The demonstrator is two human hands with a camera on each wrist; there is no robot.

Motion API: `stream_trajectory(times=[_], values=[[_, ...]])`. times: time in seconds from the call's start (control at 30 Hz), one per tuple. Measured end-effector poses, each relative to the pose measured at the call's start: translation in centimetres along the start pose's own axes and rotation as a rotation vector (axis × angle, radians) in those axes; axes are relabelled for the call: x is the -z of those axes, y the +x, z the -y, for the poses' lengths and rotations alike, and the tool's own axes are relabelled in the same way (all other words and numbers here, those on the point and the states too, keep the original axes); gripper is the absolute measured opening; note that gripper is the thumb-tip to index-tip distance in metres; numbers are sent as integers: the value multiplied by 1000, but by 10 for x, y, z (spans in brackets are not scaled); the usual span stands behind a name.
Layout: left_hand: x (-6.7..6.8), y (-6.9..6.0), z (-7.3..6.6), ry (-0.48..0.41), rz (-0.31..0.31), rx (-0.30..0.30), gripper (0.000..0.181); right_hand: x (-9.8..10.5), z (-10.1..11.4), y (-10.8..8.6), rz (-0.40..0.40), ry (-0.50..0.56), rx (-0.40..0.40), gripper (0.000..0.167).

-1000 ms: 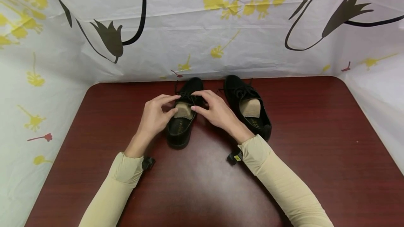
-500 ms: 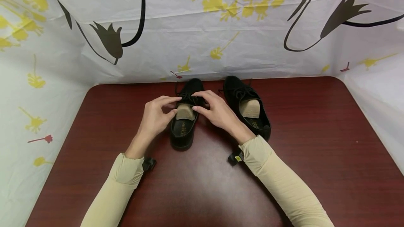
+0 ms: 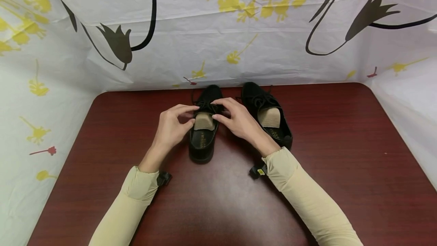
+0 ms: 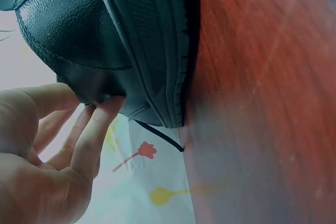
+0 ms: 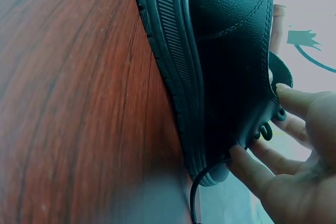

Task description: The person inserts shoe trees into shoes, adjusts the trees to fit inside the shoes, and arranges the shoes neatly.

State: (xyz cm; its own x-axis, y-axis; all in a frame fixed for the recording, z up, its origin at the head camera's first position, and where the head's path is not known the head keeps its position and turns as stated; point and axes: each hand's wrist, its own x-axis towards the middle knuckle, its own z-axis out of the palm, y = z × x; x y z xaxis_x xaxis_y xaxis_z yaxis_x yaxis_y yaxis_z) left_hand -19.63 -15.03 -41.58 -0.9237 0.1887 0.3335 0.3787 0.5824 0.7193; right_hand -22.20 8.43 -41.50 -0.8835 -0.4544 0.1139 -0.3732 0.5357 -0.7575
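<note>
Two black lace-up shoes stand side by side, toes pointing away from me. My left hand (image 3: 170, 128) and right hand (image 3: 239, 121) grip the left-hand shoe (image 3: 202, 154) from either side, near its laces (image 3: 206, 106). A tan block (image 3: 204, 121) fills the front of its opening. In the left wrist view, the thumb and fingers of that hand (image 4: 47, 156) press on the leather side (image 4: 73, 30). On the other side, the right fingers (image 5: 251, 167) touch the shoe low down while the thumb meets the opening's edge. The right-hand shoe (image 3: 253, 96) is untouched.
The shoes rest on a reddish-brown table (image 3: 324, 155), close to its back edge. A white sheet (image 3: 191, 48) with flower prints rises behind and at both sides. Another tan block (image 3: 269, 117) sits in the right-hand shoe. A loose lace (image 5: 195, 198) trails from the gripped shoe.
The gripped shoe has shifted to the right, its heel more than its toe, so it points straighter ahead. Both hands have moved slightly right with it. The other shoe stays put.
</note>
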Motion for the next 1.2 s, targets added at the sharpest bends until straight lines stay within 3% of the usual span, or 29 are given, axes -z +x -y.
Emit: stream_trajectory(times=[0.5, 1.2], values=[[2, 0, -1, 36, 27, 6, 36, 0, 2, -1, 18, -22, -2, 45], [-2, 1, -4, -8, 66, 47, 38, 7, 1, -7, 29, -53, -33, 47]])
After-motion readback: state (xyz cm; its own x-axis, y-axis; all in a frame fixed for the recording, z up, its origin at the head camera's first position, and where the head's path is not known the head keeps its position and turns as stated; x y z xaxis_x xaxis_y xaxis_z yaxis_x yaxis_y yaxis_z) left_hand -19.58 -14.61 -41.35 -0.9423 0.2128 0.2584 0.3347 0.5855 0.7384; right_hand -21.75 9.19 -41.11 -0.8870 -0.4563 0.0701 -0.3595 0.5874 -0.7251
